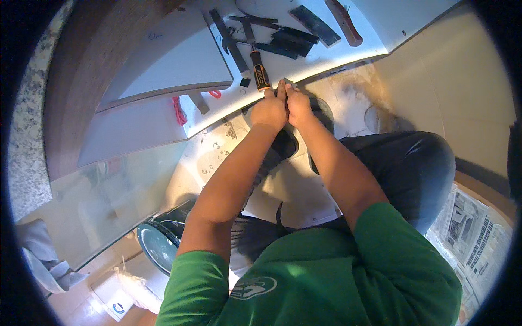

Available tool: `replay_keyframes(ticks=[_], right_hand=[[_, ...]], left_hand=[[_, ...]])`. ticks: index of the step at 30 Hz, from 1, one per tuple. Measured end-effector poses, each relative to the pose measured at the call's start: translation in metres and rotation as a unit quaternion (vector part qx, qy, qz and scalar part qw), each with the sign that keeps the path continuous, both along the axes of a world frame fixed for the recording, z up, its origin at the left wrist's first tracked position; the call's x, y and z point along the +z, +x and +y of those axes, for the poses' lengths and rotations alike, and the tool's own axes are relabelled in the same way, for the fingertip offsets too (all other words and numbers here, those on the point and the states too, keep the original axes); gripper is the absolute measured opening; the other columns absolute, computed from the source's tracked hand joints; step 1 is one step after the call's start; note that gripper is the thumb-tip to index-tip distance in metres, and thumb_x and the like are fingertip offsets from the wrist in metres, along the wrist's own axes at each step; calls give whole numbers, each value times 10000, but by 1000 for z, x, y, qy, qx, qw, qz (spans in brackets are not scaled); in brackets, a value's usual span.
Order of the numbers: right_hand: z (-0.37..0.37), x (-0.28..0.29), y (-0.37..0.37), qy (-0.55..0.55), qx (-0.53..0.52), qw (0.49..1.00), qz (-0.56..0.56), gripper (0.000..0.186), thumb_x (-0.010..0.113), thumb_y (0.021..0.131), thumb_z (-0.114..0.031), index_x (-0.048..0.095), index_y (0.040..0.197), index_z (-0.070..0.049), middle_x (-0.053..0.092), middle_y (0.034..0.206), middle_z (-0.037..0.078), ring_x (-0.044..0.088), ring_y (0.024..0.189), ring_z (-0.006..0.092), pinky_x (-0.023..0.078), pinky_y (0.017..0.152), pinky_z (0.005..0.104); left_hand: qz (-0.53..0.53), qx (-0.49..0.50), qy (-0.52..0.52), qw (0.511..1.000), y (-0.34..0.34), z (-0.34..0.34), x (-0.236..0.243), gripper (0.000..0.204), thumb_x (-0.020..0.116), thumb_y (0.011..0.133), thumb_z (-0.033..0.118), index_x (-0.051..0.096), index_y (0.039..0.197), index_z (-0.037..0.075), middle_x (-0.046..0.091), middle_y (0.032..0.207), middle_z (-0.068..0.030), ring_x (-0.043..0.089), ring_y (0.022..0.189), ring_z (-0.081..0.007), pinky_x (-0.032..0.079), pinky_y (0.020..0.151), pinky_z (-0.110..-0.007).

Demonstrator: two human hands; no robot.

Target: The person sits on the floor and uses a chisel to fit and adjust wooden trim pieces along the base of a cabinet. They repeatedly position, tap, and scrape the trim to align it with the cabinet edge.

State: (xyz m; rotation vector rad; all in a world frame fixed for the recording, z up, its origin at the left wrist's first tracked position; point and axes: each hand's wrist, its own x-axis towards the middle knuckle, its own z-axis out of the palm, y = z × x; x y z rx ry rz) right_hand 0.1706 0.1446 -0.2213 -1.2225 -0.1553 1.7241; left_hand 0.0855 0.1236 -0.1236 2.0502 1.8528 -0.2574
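Observation:
My left hand [269, 112] and my right hand [298, 107] meet at the front edge of a white cabinet panel [234, 107], fingers closed and pressed together. A small greyish bit [290, 83] shows at the right fingertips; I cannot make out what the hands hold. Just beyond my left fingers lies a tool with a black and orange handle [260, 70] and a flat metal shank, its handle end close to them. Farther back on the panel are several dark flat strips [288, 42], a long dark bar [228, 43] and a wooden-handled tool [345, 24].
A red cord bundle [179, 111] hangs at the left by a grey strip [199, 102]. Small curled scraps [209, 163] litter the floor. At lower left stand a teal-rimmed bucket [157, 247] and a grey cloth [46, 261]. Newspaper [472, 233] lies at the right.

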Motion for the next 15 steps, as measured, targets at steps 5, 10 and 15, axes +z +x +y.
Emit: replay_keyframes(ticks=[5, 10, 15], right_hand=[[-9, 24, 13, -3, 31, 999, -12, 331, 552, 1086, -306, 606, 1260, -30, 662, 1177, 143, 648, 1090, 279, 528, 929, 439], [24, 94, 49, 135, 327, 852, -386, 252, 648, 964, -211, 655, 1111, -6, 707, 1058, 173, 699, 946, 298, 570, 779, 429], [90, 157, 146, 231, 482, 545, -646, 254, 629, 933, -219, 711, 897, 19, 728, 956, 196, 724, 756, 287, 586, 607, 428]], left_hand=[[-127, -20, 22, 991, -13, -22, 5, 770, 598, 929, 332, 340, 1628, 135, 592, 1330, -278, 687, 1102, -437, 559, 948, -511], [-347, 19, 80, 934, -31, -30, 0, 751, 551, 990, 476, 384, 1594, 62, 561, 1430, -292, 605, 1242, -446, 486, 1057, -491], [-295, 70, 115, 946, -7, -19, -14, 703, 506, 1037, 449, 357, 1606, 63, 582, 1414, -263, 627, 1244, -397, 491, 1059, -494]])
